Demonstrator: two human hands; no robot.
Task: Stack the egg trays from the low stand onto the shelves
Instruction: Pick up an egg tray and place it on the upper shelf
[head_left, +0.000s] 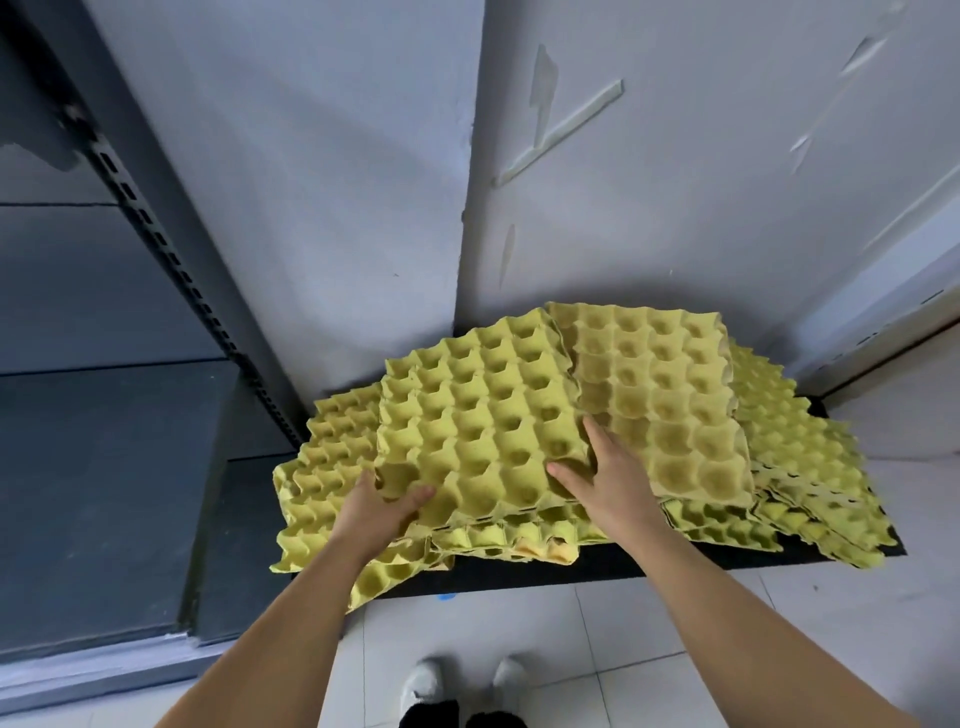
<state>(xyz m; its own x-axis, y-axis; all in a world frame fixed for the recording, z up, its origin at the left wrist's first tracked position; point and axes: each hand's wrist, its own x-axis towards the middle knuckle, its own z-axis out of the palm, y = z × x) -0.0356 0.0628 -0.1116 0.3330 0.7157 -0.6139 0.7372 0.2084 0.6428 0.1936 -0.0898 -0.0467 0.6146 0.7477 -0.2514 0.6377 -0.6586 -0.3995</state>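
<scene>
A loose heap of yellow-green paper egg trays covers the black low stand (675, 564) in the corner. The top middle tray (483, 415) is tilted, its near edge raised. My left hand (376, 512) grips that tray's near left corner, thumb on top. My right hand (605, 478) holds its near right edge, fingers spread over the cups. A browner tray (670, 400) lies beside it on the right. More trays (332, 457) stick out to the left and trays (800, 447) to the right.
Dark grey shelves (93, 467) with a slotted metal upright (171, 254) stand at the left. White walls meet in a corner behind the heap. The floor is pale tile (519, 634); my feet in white shoes (467, 675) are below.
</scene>
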